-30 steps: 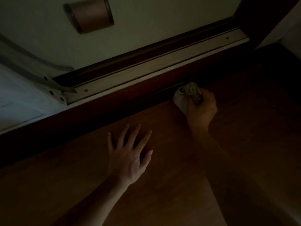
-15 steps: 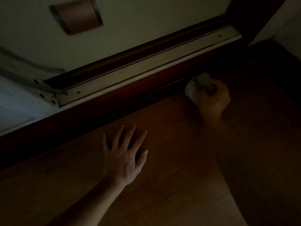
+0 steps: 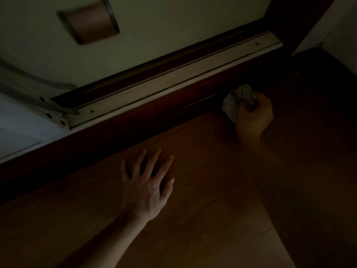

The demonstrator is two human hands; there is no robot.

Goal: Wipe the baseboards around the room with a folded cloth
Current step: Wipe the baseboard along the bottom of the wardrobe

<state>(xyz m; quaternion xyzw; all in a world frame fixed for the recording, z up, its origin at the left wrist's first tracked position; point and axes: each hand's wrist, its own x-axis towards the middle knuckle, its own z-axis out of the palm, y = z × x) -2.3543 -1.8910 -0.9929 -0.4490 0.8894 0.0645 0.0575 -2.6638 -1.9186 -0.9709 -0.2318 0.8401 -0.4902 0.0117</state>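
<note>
1. Dim room, seen from head cam: person's R hand (image 3: pixel 253 120) grasps a bunched pale cloth (image 3: pixel 234 103), fingers curled tight round it.
2. Cloth touches the dark baseboard (image 3: pixel 135 122) just where it meets the wood floor (image 3: pixel 202 171), toward the room's far-right corner.
3. L hand (image 3: pixel 146 190) lies flat on floor, fingers (image 3: pixel 154 163) spread & released, holding nothing, well apart from cloth.
4. Above baseboard: pale rail (image 3: pixel 173 76) w/ screws; brown plate (image 3: pixel 90 22) on wall.
</note>
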